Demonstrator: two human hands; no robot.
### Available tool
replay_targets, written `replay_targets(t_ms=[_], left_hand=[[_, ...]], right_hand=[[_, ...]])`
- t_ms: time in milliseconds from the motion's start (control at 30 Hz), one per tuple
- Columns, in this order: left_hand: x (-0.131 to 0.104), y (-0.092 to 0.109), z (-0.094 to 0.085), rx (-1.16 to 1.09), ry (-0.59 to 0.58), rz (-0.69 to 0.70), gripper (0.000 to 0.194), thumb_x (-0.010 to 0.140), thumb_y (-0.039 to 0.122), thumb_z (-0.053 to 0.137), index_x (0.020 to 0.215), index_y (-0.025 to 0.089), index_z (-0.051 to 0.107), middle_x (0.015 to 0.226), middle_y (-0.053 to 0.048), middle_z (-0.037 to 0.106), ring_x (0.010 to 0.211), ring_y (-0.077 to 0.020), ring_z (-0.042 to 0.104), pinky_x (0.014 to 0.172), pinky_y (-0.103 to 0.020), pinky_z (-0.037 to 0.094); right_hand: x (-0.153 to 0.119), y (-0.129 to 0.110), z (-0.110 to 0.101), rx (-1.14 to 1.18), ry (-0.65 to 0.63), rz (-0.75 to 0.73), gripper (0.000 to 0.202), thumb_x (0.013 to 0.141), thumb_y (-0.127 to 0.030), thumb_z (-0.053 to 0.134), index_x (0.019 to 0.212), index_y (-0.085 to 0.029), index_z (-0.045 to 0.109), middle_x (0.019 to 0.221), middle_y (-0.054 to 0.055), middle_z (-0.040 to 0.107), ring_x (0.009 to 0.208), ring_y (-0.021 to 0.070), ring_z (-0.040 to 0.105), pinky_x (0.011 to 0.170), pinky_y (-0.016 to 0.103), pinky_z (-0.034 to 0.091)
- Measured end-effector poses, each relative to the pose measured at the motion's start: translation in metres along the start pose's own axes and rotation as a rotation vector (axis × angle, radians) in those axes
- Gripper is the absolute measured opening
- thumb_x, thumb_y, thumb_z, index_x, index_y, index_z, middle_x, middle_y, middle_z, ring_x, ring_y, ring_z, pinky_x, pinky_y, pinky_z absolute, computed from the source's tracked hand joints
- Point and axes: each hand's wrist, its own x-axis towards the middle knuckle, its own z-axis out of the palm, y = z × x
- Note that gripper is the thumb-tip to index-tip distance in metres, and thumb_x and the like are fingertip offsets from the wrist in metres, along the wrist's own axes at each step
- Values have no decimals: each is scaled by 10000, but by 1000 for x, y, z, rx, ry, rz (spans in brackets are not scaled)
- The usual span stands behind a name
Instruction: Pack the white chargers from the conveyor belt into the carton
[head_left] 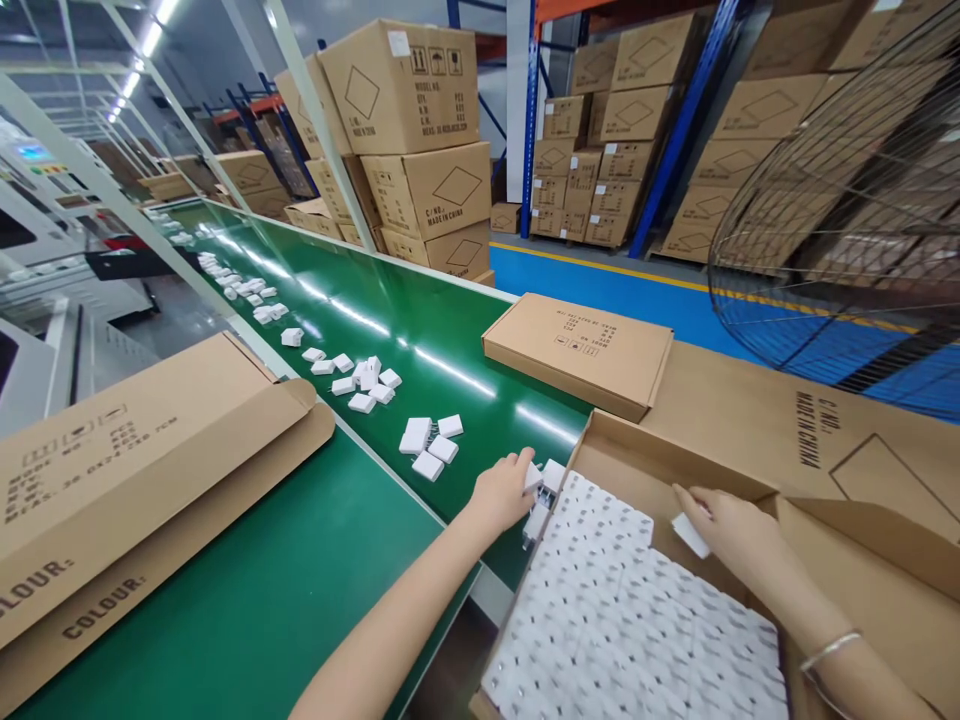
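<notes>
My left hand [504, 490] is at the end of the green conveyor belt, its fingers closed on a white plug-in charger [532, 479]. Two more chargers lie right beside it against the carton wall, one of them a white charger [535, 524] with its metal prongs partly showing. Over the open carton [611, 445], my right hand [731, 530] pinches another white charger [690, 535]. Tightly packed rows of chargers [630, 610] fill much of this carton, prongs facing up. The bare cardboard bottom shows under and beyond my right hand.
Loose chargers [429, 447] lie scattered along the belt [450, 370]. A closed flat carton [577, 350] rests at the belt's far edge. Stacked cartons [112, 480] stand at the left on a green tabletop [247, 590]. A large fan [840, 220] is at the right.
</notes>
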Motion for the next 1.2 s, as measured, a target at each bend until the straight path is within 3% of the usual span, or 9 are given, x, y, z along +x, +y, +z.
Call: replay_targets(t_ms=[67,200,300,433,567,700,867,1033,1200], left_hand=[[5,4,4,17,-11,10,515,734,207,441,1221,210,271,1044,-65,506,959,-213,526,732,-292,450],[9,5,11,78,-22,-38,460,740,212,460,1181,208,329,1054,-77,474,964,-219,510,718,-299,463],[5,0,5,109,-35,134,396,729,148,457,1109,235,382,1079,-52,476,984,-204,478,729,-286,460],[-3,-11,-6,87,-96,410,475,680,31,424,1086,276,408,1093,4,523,976,-175,455,745,-262,444],[-9,-24,-10,180,-113,400,529,697,11,412,1149,286,409,1122,-20,517,968,-191,450,762,-289,425],[-11,-29,-7,342,-112,413,585,749,58,428,1264,307,311,1108,-58,490,934,-202,470,683,-282,412],[-9,-24,-1,401,-46,497,354,888,163,292,1192,313,394,1092,-59,491,933,-190,478,695,-293,384],[-8,-21,1,347,-64,324,314,873,103,313,1115,241,457,1220,-91,438,982,-205,472,677,-310,398],[3,-9,4,268,-118,207,271,845,53,323,903,153,568,1021,-149,557,1047,-262,453,759,-384,394]], right_hand=[[-5,-6,6,-44,15,-8,462,825,-485,265,741,-208,626,843,130,651,832,343,580,680,429,404],[-15,-15,16,25,-102,-167,518,845,-529,240,762,-230,654,931,97,665,943,298,569,766,388,414],[-19,-15,16,99,-127,-196,551,850,-561,213,771,-241,656,937,76,674,974,292,560,797,384,408],[-20,-11,12,169,-114,-136,577,852,-574,175,794,-256,653,985,56,669,1028,305,540,817,392,406],[-21,-5,10,173,-125,-136,527,829,-599,244,872,-285,664,1012,33,666,1027,318,541,811,406,411],[-18,12,14,210,-242,-246,465,738,-621,453,1067,-330,603,1133,-9,611,1005,279,554,800,355,437],[-18,18,17,134,-226,-231,474,732,-636,445,1023,-297,606,1097,15,622,964,276,566,772,353,433],[-20,10,14,58,-156,-123,401,781,-585,375,865,-283,625,886,33,679,848,288,598,696,369,424],[-24,-1,12,120,-142,-112,417,788,-598,359,830,-284,630,836,18,691,819,285,616,675,349,434]])
